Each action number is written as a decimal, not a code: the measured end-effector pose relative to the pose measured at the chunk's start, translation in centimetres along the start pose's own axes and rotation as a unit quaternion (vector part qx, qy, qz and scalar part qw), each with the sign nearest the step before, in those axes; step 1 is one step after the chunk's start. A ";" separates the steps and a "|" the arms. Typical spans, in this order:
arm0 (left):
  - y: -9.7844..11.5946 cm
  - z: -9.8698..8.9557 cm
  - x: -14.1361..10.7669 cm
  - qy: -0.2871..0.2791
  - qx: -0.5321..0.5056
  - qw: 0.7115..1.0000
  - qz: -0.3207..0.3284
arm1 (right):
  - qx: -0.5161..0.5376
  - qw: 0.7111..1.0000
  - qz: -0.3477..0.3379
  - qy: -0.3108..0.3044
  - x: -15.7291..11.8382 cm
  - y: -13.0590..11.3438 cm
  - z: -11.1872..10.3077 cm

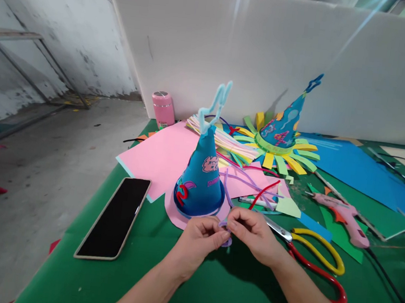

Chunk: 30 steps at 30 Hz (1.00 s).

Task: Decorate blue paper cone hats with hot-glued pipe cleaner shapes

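Observation:
Both hands meet at the front of the green table. My left hand (pixel 205 236) pinches a small curled piece of purple pipe cleaner (pixel 227 242). My right hand (pixel 250 231) is closed on the same piece from the other side, so its fingertips partly hide it. Just behind the hands stands a blue cone party hat (pixel 202 178) on a pink round brim, with a light blue pipe cleaner shape (pixel 216 105) at its tip. Scissors (pixel 308 249) with yellow and red handles lie beside my right wrist.
A phone (pixel 116 217) lies at left. Pink paper (pixel 162 154), loose pipe cleaners (pixel 265 194) and a pink glue gun (pixel 343 217) with its cord spread across the table (pixel 152 281). A second decorated hat (pixel 281 126) and a pink bottle (pixel 163 110) stand near the white board (pixel 271 48).

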<state>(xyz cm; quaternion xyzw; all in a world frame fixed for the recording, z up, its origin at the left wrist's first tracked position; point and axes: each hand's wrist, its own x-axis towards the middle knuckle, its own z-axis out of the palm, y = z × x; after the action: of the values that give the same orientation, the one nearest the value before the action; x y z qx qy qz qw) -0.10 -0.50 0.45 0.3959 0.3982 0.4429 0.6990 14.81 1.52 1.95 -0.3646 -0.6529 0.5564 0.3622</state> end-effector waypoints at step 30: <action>-0.3 0.1 0.2 0.059 0.051 0.997 -0.025 | 0.064 0.990 0.062 0.113 0.6 1.2 -0.4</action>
<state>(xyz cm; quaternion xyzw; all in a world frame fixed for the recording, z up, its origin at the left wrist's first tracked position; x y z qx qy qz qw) 0.16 -0.42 0.17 0.3941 0.4705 0.4265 0.6644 14.94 2.34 0.84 -0.4413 -0.5471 0.5736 0.4206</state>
